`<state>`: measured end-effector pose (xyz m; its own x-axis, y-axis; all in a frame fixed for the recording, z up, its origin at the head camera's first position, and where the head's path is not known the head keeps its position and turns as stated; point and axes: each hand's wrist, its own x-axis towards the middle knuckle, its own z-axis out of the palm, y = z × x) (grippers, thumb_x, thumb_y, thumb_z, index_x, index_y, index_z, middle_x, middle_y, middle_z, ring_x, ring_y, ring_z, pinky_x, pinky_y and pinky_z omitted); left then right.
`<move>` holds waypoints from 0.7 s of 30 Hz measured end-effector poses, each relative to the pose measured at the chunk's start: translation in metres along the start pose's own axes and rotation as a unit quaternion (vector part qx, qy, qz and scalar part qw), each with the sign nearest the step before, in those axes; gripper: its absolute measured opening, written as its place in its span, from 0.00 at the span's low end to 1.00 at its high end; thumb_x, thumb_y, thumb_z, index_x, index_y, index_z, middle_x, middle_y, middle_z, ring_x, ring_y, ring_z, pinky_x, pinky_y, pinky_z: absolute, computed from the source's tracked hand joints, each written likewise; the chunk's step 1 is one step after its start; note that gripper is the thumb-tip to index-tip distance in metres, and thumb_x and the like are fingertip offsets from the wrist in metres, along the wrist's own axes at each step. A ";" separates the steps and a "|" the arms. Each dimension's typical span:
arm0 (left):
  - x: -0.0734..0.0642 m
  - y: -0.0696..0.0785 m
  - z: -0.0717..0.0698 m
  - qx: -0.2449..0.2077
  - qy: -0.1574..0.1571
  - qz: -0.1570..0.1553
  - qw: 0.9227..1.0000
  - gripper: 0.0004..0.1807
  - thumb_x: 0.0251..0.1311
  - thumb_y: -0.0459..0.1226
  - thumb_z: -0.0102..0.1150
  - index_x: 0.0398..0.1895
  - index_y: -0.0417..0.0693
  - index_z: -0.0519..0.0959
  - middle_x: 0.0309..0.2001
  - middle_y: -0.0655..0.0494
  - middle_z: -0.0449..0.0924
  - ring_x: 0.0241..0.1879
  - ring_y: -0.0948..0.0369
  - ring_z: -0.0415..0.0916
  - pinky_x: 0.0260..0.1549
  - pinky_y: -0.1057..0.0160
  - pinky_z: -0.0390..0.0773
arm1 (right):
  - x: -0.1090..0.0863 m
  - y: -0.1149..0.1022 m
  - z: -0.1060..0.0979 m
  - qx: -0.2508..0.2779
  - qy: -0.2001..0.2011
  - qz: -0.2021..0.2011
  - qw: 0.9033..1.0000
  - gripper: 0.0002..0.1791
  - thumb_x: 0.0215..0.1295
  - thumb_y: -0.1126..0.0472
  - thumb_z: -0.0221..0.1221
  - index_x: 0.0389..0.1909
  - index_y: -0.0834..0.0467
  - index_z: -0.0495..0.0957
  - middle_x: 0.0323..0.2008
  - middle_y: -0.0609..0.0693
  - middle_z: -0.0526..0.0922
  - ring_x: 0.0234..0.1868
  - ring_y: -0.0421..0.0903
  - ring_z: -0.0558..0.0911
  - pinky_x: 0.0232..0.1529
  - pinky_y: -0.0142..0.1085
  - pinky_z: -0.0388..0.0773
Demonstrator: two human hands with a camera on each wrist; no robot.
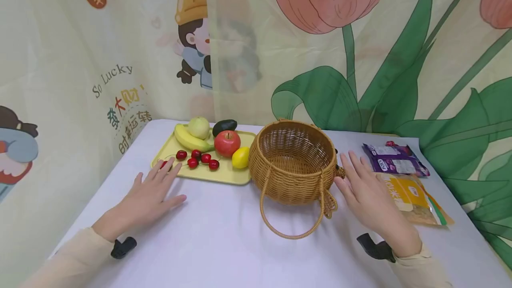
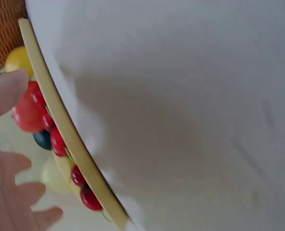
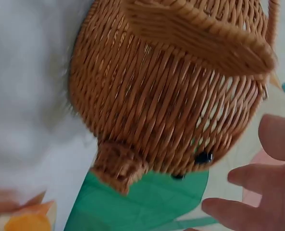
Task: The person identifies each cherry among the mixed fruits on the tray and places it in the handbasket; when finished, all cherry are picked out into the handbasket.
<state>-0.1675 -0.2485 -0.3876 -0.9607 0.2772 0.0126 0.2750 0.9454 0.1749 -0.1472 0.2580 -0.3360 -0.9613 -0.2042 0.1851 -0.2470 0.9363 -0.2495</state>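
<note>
"At the desk's (image 1: 224, 243) near side, what do you note?"

"Left hand (image 1: 146, 201): fingers spread, holding nothing, by the cherries (image 1: 193, 163) on the yellow tray (image 1: 224, 178). Right hand (image 1: 372, 199): fingers extended, empty, beside the wicker basket (image 1: 288, 188)."

"Risks?"

"Foremost, the front handle (image 1: 294, 237): a catching sleeve (image 1: 422, 272) could tip the basket. Beyond, a knocked tray could set cherries rolling."

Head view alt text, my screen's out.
A wicker basket stands on a white table between a person's empty left hand and right hand. A yellow tray of fruit is near the left hand; purple packaging and an orange packet lie beside the right.
</note>
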 end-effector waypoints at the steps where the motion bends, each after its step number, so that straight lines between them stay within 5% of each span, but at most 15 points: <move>1: 0.000 -0.004 -0.001 0.003 0.000 0.009 1.000 0.50 0.69 0.65 0.51 0.84 0.49 0.48 0.84 0.41 0.43 0.80 0.35 0.42 0.65 0.19 0.47 | 0.003 -0.002 0.000 0.002 0.009 -0.010 1.000 0.38 0.81 0.42 0.44 0.83 0.53 0.48 0.82 0.63 0.47 0.80 0.73 0.48 0.66 0.79 0.50; 8: 0.008 -0.030 -0.009 0.040 0.059 0.088 0.994 0.33 0.73 0.50 0.56 0.77 0.47 0.67 0.76 0.40 0.64 0.74 0.36 0.63 0.59 0.29 0.70 | 0.017 -0.010 0.008 0.010 0.096 -0.073 0.993 0.27 0.80 0.50 0.51 0.74 0.55 0.70 0.77 0.64 0.64 0.75 0.74 0.62 0.64 0.76 0.62; 21: 0.029 -0.050 -0.017 0.036 0.118 0.140 0.982 0.26 0.64 0.34 0.67 0.67 0.47 0.78 0.66 0.42 0.79 0.60 0.41 0.78 0.54 0.39 0.79 | 0.023 -0.009 0.011 0.042 0.138 -0.099 0.985 0.20 0.77 0.53 0.57 0.62 0.58 0.81 0.71 0.64 0.73 0.69 0.76 0.70 0.59 0.74 0.67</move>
<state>-0.2099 -0.2903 -0.3790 -0.8264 0.4889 0.2795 0.5237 0.8497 0.0620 -0.1687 0.2418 -0.3401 -0.8266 -0.2832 0.4864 -0.4460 0.8567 -0.2591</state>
